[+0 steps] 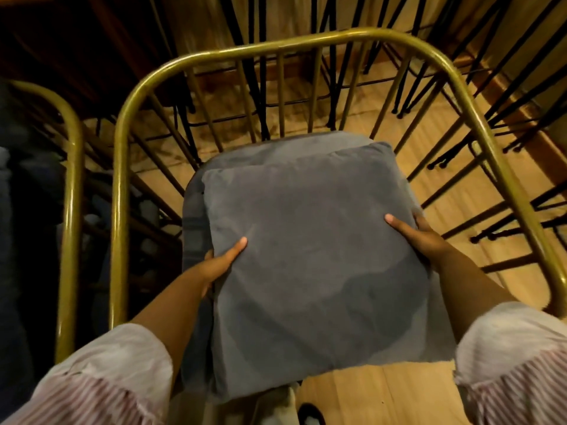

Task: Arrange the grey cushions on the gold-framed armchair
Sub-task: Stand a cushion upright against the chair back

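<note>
A square grey cushion (313, 265) fills the middle of the view, held flat above the seat of the gold-framed armchair (310, 46). My left hand (219, 263) grips its left edge, thumb on top. My right hand (418, 236) grips its right edge the same way. Under it a second grey cushion (196, 222) lies on the seat, showing along the left and far sides. The chair's curved gold rail and thin gold spindles ring the seat.
Another gold-framed chair (72, 185) stands close on the left. Black hairpin legs of other furniture (405, 87) crowd the floor behind and to the right. The floor (380, 391) is light wood. A dark shoe tip (311, 414) shows at the bottom.
</note>
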